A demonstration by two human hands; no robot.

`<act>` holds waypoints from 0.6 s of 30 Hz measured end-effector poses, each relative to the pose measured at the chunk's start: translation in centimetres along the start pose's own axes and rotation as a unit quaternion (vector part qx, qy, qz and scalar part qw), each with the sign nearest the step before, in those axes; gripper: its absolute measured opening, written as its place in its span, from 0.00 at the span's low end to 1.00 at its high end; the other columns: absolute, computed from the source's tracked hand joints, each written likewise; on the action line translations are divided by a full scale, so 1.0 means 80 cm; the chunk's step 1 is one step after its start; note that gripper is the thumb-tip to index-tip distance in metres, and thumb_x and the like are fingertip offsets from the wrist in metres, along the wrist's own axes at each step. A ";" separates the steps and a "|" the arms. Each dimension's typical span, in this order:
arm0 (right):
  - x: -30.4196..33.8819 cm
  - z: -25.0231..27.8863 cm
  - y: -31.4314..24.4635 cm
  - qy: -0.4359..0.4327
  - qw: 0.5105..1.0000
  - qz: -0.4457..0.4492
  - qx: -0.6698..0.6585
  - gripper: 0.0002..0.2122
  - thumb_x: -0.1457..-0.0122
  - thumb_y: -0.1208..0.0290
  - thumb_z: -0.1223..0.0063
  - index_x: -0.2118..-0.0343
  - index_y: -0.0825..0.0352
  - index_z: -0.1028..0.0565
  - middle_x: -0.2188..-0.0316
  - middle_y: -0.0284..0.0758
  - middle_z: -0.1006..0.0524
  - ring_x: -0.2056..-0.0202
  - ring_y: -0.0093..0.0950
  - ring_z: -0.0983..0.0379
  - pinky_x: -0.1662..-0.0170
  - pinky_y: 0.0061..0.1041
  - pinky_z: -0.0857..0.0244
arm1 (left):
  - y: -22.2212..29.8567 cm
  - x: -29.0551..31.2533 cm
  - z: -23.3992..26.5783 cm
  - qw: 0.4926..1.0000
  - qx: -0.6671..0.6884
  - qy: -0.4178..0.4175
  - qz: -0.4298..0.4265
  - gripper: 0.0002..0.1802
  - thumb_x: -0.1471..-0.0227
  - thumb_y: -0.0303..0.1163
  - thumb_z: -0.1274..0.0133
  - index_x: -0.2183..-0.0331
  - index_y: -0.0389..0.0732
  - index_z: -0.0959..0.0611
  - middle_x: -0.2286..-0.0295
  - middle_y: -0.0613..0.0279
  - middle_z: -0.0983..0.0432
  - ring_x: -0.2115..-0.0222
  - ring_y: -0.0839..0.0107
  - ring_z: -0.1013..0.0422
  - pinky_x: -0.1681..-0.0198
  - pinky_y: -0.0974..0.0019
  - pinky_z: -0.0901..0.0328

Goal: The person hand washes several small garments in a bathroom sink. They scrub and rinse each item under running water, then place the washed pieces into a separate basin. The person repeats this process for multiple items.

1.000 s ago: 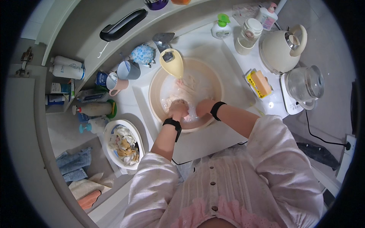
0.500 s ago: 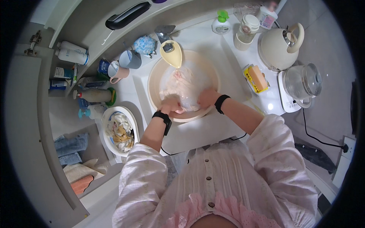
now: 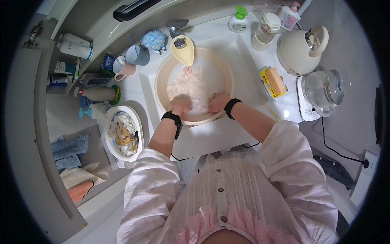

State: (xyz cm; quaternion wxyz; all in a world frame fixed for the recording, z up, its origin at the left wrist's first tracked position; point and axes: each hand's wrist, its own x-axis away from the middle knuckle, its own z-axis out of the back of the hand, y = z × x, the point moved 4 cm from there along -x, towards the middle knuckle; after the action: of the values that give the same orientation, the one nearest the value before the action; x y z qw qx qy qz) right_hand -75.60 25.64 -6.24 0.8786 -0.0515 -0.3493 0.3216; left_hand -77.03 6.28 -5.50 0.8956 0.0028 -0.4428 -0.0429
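Observation:
A round beige basin [image 3: 161, 75] stands in the white sink [image 3: 248, 61], with cloudy water in it. Soaking there is a bunched, wet, pale pink cloth [image 3: 189, 83]. My left hand [image 3: 180, 104] is curled closed on the near left part of the cloth, its fingertips hidden and slightly blurred. At the near right rim, my right hand [image 3: 218, 103] dips into the water, fingers closed on the cloth's edge and partly hidden. A pale yellow drop-shaped cover on the tap [image 3: 183, 53] overhangs the basin's far rim.
To the left, a white tub [image 3: 140, 142] holds crumpled laundry; bottles and cups [image 3: 124, 68] line that side. At right are a soap bar [image 3: 275, 79] on yellow packaging, a cream kettle [image 3: 298, 53] and a glass pot [image 3: 323, 87]. A green-topped pump bottle [image 3: 239, 22] stands behind.
My left hand has shifted slightly up over the cloth, and the right has moved a little inward along the rim. The cloth has changed shape a little. The whole view has shifted slightly.

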 end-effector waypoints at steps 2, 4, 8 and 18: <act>0.001 0.014 -0.004 0.008 0.993 0.006 0.116 0.15 0.42 0.54 0.52 0.57 0.50 0.19 0.55 0.33 0.21 0.49 0.38 0.27 0.48 0.41 0.32 | 0.000 0.009 0.021 0.998 0.019 0.065 -0.015 0.32 0.51 0.42 0.41 0.43 0.49 0.26 0.45 0.53 0.30 0.43 0.55 0.34 0.43 0.54 0.36; 0.002 0.038 -0.009 0.057 0.993 -0.023 0.096 0.17 0.43 0.56 0.48 0.52 0.51 0.21 0.50 0.37 0.25 0.47 0.39 0.29 0.49 0.41 0.31 | -0.004 0.019 0.043 0.986 0.031 0.161 -0.028 0.39 0.52 0.43 0.40 0.39 0.52 0.32 0.41 0.52 0.36 0.40 0.55 0.39 0.41 0.52 0.38; 0.011 0.083 -0.020 0.062 0.996 0.008 0.066 0.28 0.47 0.58 0.39 0.41 0.50 0.31 0.43 0.40 0.36 0.42 0.42 0.35 0.50 0.43 0.30 | -0.005 0.018 0.042 0.991 0.052 0.103 -0.074 0.47 0.58 0.43 0.38 0.36 0.57 0.37 0.36 0.58 0.45 0.37 0.57 0.44 0.39 0.53 0.39; -0.063 0.107 -0.045 0.132 0.968 0.080 0.199 0.40 0.50 0.57 0.36 0.34 0.33 0.44 0.29 0.27 0.54 0.30 0.39 0.60 0.39 0.57 0.46 | -0.005 0.012 0.006 0.992 0.077 -0.007 -0.097 0.47 0.62 0.36 0.38 0.38 0.67 0.33 0.37 0.62 0.42 0.37 0.56 0.43 0.37 0.56 0.42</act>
State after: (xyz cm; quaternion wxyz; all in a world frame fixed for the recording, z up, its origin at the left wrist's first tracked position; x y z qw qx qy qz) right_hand -82.03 18.65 -1.58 0.8811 0.0547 -0.1539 0.4439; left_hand -76.85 5.78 -4.47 0.8811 0.1149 -0.4487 -0.0954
